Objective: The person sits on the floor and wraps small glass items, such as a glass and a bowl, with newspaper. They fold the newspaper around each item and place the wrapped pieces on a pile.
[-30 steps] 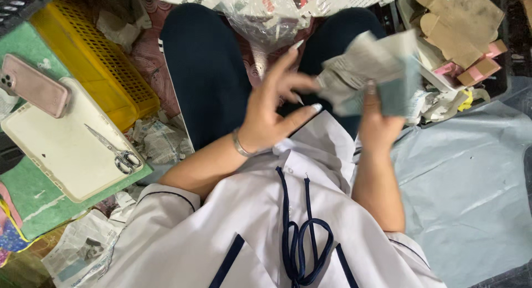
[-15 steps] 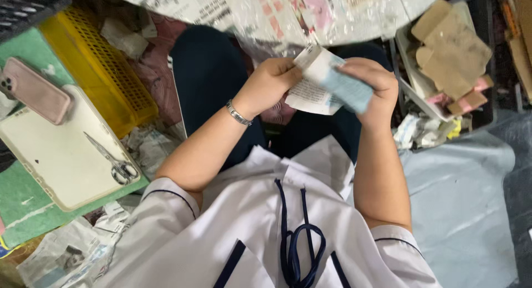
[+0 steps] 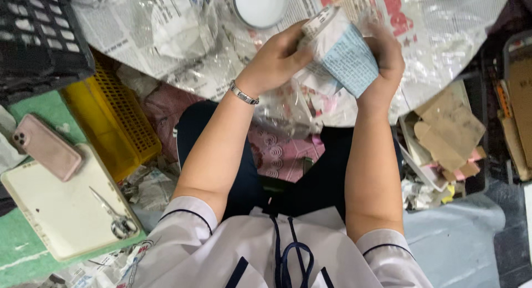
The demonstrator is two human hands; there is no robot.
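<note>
A round table covered in newspaper stands beside a yellow plastic crate, with grey cloth on the floor.

Both bare forearms reach forward and converge. The left hand, a metal bracelet at its wrist, curls its fingers inward, thumb pressing; the right hand faces it, fingers cupped and closed.
</note>
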